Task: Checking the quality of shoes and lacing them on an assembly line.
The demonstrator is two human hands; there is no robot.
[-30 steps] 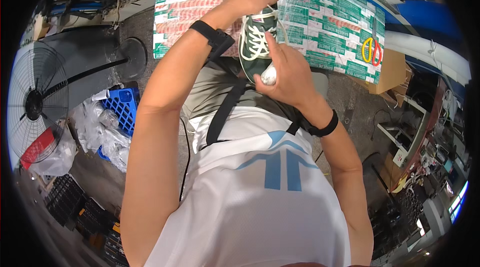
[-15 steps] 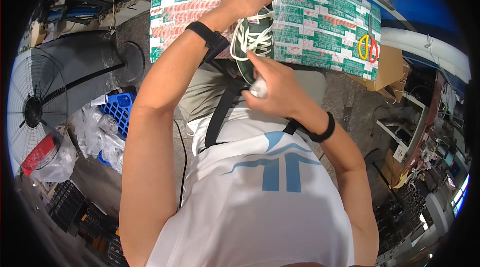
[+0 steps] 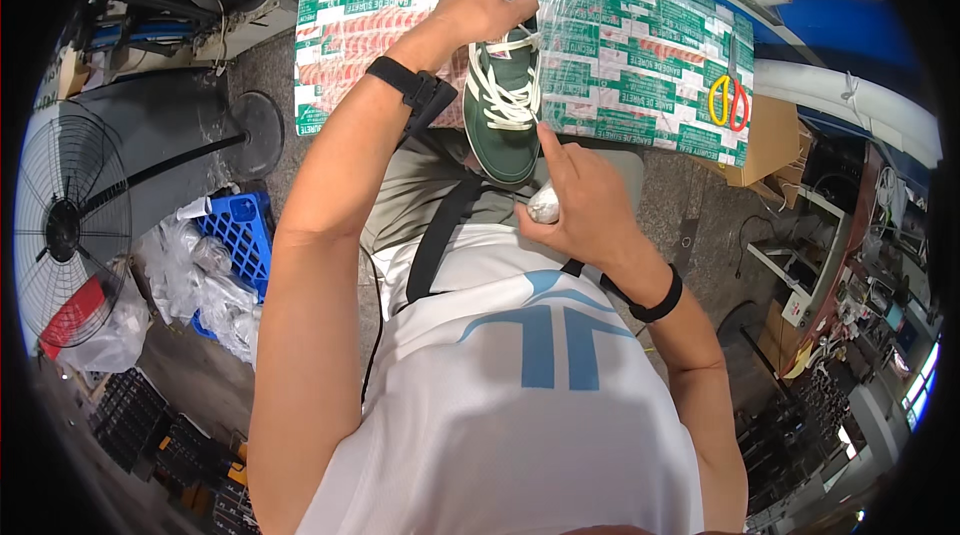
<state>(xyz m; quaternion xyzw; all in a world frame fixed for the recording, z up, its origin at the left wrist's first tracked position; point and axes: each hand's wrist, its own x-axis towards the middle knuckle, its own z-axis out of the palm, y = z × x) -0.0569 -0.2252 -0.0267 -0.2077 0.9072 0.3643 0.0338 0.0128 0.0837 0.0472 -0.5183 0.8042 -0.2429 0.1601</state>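
Note:
A dark green sneaker (image 3: 503,147) with cream laces lies on the box, its toe jutting past the near edge toward me. At the heel end, my left hand (image 3: 482,3) grips the shoe by its collar; the fingers inside are partly hidden. My right hand (image 3: 590,197) is curled around a whitish crumpled wad (image 3: 543,205), perhaps paper or plastic. Its index finger points up at the shoe's right side, close to the laces. Beneath the shoe is a box covered in green-and-white tape (image 3: 620,55) and clear film.
Scissors (image 3: 728,100) with yellow and red handles lie at the box's right end. An open cardboard carton (image 3: 775,140) stands beyond. To the left are a floor fan (image 3: 65,225), a blue crate (image 3: 240,235) and clear plastic bags (image 3: 190,265). A cluttered bench (image 3: 890,265) runs along the right.
My right hand has moved down and right, off the laces, with the wad still in it. The shoe has turned so that its top and toe show more. My left hand stays at the heel.

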